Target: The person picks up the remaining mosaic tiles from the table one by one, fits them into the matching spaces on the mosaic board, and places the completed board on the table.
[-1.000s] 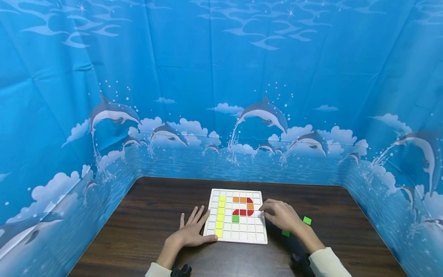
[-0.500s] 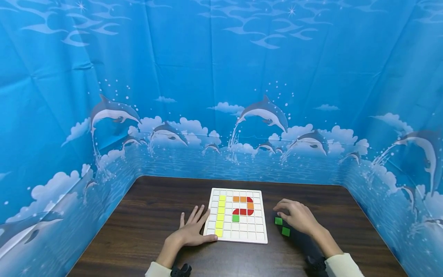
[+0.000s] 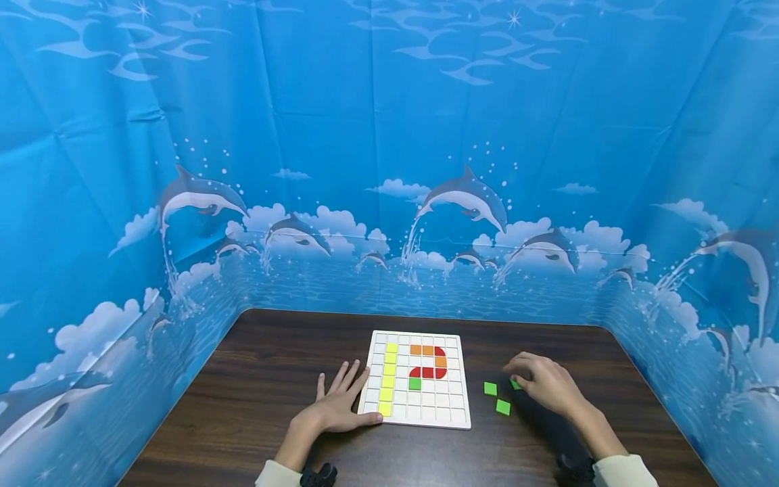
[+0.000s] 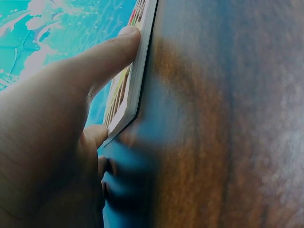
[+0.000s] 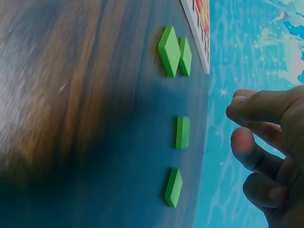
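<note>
A white square grid board (image 3: 435,406) lies on the table. On it are a column of yellow tiles (image 3: 388,380), a hooked shape of orange tiles (image 3: 422,350) and red tiles (image 3: 433,373), and one green tile (image 3: 414,384). My left hand (image 3: 337,408) rests at its near left corner, fingers spread, thumb on the board's near edge (image 4: 137,80). To the right, my right hand (image 3: 548,383) hovers over the table with loosely bent fingers and nothing between them. Several loose green square tiles (image 5: 169,51) lie below it, and in the head view it hides part of them.
The dark wooden table (image 3: 274,352) is enclosed by a blue curtain (image 3: 341,203) printed with dolphins. A black wrist device (image 3: 319,475) sits at the left cuff.
My right hand has moved away from the board's right edge, rightward past the loose green tiles, uncovering some of them. The left hand and board have stayed put.
</note>
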Motion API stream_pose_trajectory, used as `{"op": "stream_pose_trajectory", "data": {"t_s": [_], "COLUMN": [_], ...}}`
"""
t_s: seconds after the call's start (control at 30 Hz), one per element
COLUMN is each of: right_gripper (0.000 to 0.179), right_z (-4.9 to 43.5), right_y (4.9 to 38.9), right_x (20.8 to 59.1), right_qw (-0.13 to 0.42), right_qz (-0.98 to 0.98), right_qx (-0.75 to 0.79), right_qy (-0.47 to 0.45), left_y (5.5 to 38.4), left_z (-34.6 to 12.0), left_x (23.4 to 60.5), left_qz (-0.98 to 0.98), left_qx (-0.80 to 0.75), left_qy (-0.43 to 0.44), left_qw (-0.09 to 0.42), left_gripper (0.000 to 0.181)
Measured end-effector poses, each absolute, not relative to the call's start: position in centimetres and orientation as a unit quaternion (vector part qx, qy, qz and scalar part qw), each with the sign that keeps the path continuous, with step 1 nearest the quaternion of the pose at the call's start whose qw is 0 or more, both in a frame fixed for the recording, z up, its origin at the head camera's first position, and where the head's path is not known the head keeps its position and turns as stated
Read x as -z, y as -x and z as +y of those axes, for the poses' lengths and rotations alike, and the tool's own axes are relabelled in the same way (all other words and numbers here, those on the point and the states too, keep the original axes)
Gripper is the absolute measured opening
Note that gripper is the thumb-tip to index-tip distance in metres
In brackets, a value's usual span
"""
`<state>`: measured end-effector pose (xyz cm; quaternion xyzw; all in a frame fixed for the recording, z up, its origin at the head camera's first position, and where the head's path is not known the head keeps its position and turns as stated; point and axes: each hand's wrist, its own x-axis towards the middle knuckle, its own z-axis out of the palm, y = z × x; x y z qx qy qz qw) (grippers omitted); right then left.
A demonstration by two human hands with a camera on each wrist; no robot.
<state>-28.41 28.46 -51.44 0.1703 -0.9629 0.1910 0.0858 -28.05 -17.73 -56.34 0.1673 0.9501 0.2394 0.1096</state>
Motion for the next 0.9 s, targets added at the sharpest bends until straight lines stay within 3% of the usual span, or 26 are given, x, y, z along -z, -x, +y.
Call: {"op": "stream_pose_trajectory", "data": {"t_s": [0.23, 0.6, 0.9], "right_gripper": [0.02, 0.023, 0.025], "right_z": [29.6, 30.3, 30.2], "right_y": [28.2, 28.4, 28.6], "right_x": [51.8, 53.0, 53.5], "right_qw": [0.085, 0.055, 0.029], "right_qz": [-0.962, -0.968, -0.975], "right_qx": [-0.198, -0.198, -0.18], "right_qy": [-0.164, -0.14, -0.128], "left_y": [28.7, 27.5, 27.9], "left_z": [-18.2, -17.3, -17.5], "left_x": [57.7, 55.1, 56.3], "left_qz": [0.95, 0.954, 0.952], "left_qx": [-0.235, -0.226, -0.235], "left_qy": [-0.18, -0.155, -0.161], "left_qw": [0.099, 0.123, 0.112], "left_gripper": [0.115, 0.113, 0.117]}}
